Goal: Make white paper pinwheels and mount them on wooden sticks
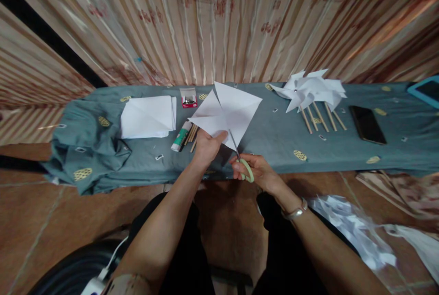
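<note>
My left hand (pixel 208 147) pinches a square sheet of white paper (pixel 239 106) by its lower left part, thumb on top. Slits run inward from the paper's corners, parting it into flaps. Scissors (pixel 247 171) with pale green handles are in my right hand (pixel 259 170), fingers through the loops. Their blades lie at the paper's lower edge, pointing up toward its middle. Just left of the paper are a green and white glue stick (pixel 181 136) and several short wooden sticks (pixel 192 135), partly covered by the paper and my left hand.
On the green cloth (pixel 274 148) lie a stack of white paper (pixel 147 116), a small red box (pixel 189 98) of metal pins, several paper pinwheels (pixel 313 89) on sticks, and a dark phone (pixel 368 124). A blue-framed device (pixel 427 91) sits far right. A clear bag of paper scraps (pixel 353 226) rests on the floor.
</note>
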`<state>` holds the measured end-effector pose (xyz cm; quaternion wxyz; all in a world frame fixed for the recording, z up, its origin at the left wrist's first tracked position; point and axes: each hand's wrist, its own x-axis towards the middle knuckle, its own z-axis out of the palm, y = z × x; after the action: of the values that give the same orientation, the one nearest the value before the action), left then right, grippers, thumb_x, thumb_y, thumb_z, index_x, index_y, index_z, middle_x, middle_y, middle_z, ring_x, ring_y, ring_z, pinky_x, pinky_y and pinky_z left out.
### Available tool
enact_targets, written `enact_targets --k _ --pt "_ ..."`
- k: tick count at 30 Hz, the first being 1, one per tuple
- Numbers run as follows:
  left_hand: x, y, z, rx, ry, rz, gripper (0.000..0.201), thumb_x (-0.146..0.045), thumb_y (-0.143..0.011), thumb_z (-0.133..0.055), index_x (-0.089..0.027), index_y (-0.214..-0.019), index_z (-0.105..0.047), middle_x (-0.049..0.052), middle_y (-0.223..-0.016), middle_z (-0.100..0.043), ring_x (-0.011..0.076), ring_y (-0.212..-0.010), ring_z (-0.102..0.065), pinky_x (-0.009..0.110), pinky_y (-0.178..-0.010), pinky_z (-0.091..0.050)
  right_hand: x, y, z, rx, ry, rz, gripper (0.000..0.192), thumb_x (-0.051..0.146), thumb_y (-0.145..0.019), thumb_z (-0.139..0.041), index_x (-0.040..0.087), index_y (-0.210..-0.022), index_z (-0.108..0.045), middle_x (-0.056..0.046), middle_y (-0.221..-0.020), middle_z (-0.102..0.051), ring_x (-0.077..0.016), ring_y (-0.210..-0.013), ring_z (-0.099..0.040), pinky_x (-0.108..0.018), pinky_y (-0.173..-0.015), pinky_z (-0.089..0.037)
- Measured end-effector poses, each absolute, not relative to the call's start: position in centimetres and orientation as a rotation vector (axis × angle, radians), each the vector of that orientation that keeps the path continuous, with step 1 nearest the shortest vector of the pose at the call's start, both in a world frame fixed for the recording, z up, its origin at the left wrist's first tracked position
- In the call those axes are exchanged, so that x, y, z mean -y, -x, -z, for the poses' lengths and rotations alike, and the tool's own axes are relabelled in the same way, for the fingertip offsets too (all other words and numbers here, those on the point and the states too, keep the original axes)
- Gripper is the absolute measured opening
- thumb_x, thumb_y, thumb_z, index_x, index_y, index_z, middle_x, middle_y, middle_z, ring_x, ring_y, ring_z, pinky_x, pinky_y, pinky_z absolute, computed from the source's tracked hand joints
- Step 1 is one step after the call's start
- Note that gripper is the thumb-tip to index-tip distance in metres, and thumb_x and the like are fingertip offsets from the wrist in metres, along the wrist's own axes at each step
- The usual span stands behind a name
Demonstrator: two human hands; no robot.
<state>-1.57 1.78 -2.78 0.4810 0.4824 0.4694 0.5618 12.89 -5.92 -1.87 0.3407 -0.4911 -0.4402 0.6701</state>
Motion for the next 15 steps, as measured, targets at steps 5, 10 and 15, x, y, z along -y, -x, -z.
enact_targets --k 5,10,15 --pt "-1.8 1.68 2.91 -1.162 -1.176 -1.359 0.015 -0.027 -0.06 -0.07 -0.017 -0.072 -0.065 0.004 -0.078 -0.069 0.0189 -0.07 -0.061 0.031 -0.072 -0.052 5.94 -12.84 2.36 1.141 1.274 -1.722 0.051 0.063 -0.057 -0.079 0.018 -0.076 -0.066 0.003 -0.053 -0.06 -0.0073 -0.046 -0.05 -0.021 -0.046 -0.037" --pt "-1.77 1.63 2.89 -1.145 -1.166 -1.369 0.016 -0.027 -0.06 -0.07 -0.017 -0.072 -0.064 0.003 -0.078 -0.069 0.0183 -0.07 -0.061 0.031 -0.073 -0.052 5.92 -12.76 2.18 1.125 1.291 -1.724 0.052 0.064 -0.055 -0.08 0.018 -0.075 -0.066 0.003 -0.054 -0.061 -0.0073 -0.046 -0.051 -0.021 -0.046 -0.038" --pt "-1.5 1.45 2.61 -1.145 -1.205 -1.352 0.021 -0.024 -0.057 -0.07 -0.017 -0.075 -0.063 0.002 -0.075 -0.068 0.0173 -0.068 -0.061 0.029 -0.067 -0.051 5.79 -12.79 1.69 1.113 1.298 -1.72 0.052 0.063 -0.054 -0.08 0.018 -0.074 -0.065 0.003 -0.054 -0.062 -0.0072 -0.047 -0.051 -0.021 -0.047 -0.04"
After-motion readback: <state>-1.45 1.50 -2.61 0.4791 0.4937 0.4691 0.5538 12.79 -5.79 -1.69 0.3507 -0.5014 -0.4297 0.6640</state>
